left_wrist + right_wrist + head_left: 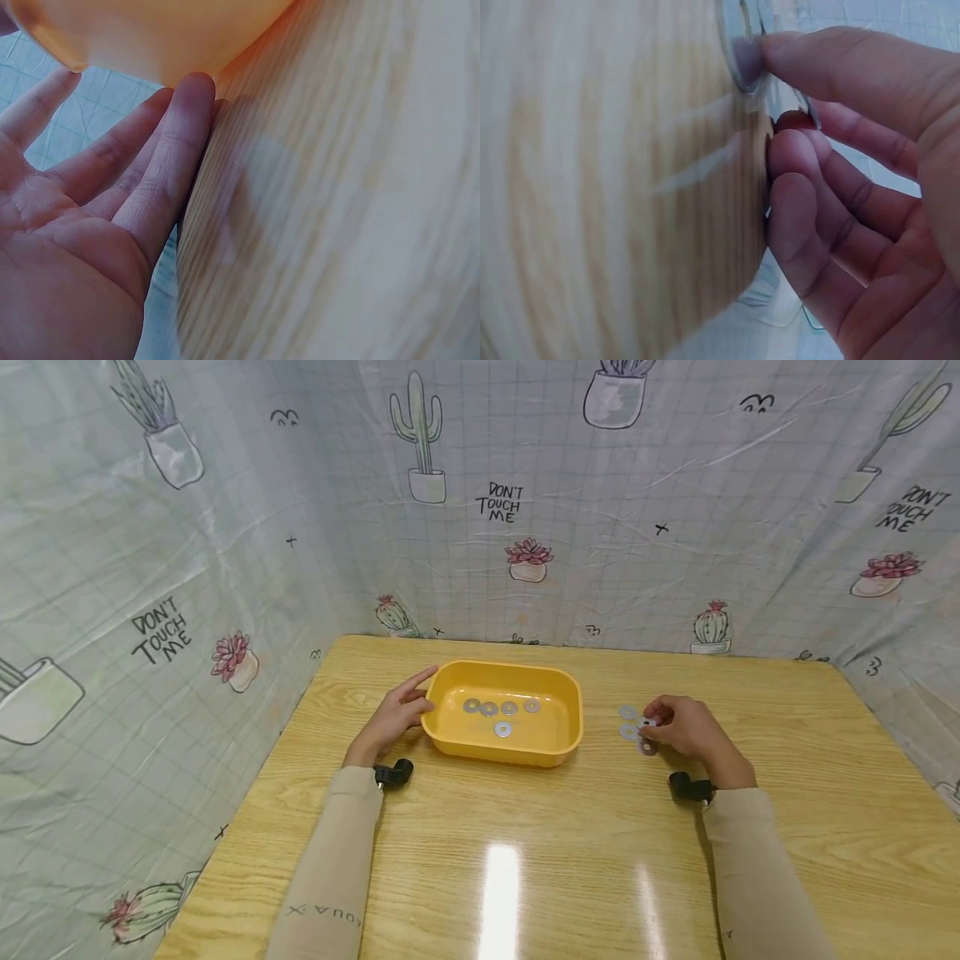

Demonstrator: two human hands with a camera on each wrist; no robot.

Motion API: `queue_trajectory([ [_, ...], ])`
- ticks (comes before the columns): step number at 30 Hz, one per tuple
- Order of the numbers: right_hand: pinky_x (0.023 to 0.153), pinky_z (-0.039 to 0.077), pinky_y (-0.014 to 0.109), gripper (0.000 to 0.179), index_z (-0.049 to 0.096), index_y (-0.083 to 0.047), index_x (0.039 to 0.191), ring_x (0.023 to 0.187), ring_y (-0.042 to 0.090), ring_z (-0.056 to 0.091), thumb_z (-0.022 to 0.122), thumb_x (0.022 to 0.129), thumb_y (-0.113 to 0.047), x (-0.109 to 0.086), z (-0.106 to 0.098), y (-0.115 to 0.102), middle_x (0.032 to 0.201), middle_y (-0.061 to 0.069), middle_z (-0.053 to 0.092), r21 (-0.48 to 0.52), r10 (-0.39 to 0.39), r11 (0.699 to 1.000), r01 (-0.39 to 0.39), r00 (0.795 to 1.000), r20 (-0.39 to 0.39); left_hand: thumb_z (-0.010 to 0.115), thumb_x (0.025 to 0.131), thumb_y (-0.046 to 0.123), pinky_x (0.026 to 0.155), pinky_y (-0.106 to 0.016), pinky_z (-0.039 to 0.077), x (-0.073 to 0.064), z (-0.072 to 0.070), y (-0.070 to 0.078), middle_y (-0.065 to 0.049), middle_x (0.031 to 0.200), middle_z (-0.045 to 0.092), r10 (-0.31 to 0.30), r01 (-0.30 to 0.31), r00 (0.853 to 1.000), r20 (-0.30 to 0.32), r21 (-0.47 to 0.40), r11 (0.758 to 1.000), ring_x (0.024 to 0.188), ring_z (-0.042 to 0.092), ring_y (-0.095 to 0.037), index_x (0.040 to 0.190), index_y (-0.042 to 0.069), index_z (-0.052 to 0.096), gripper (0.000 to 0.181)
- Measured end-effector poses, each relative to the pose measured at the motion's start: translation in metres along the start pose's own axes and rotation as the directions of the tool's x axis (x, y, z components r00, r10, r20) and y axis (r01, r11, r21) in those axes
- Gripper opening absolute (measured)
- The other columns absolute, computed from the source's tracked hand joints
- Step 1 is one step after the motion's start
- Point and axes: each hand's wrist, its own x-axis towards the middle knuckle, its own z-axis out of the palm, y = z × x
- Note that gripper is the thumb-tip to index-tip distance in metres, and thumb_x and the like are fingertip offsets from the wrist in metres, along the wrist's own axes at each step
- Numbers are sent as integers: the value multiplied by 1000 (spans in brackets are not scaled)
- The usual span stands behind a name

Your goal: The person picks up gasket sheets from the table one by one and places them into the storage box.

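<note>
A yellow plastic tray (pixel 502 757) stands on the table, with several flat metal washers (pixel 503 729) lying on its floor. My left hand (pixel 395 717) rests against the tray's left end, its fairly straight fingers touching the outer wall. In the left wrist view those fingertips (pixel 193 94) meet the yellow wall from outside. To the right of the tray, my right hand (pixel 684 727) pinches a washer (pixel 647 723) between thumb and fingers, low over the table. Other loose washers (pixel 628 712) lie beside its fingertips. The right wrist view shows the thumb against a washer's edge (pixel 742 71).
The wooden table (pixel 585 827) carries the tray and the washers. A curtain printed with cacti (pixel 465 552) hangs along the table's back and left side. Each wrist wears a small black camera (pixel 395 772).
</note>
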Motion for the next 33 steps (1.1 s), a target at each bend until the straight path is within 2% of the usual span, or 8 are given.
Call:
queue_trajectory([
  [11,75,49,33,33,71,2,112,82,19,62,74,92,-24,0,0,-3,95,12,71,-21,8,1000,-8,1000,6,58,100,9,84,-28,61,1,0,1,-22,146,53,1,-1,1000,-2,-11,1000,126,59,-42,158,35,41,65],
  [20,72,50,31,34,68,4,111,79,18,61,74,93,-24,-2,-1,-4,95,14,70,27,17,999,-16,1000,-13,59,100,10,86,-28,61,1,0,0,-22,145,54,-9,9,1000,-14,2,1000,127,59,-42,157,36,42,65],
  [33,65,47,24,37,69,2,113,77,18,57,75,94,-30,2,5,-14,90,12,67,58,-57,996,66,987,-150,59,101,11,90,-31,60,2,-1,-2,-23,148,52,-3,3,1000,-2,13,1000,129,56,-45,159,34,38,66],
])
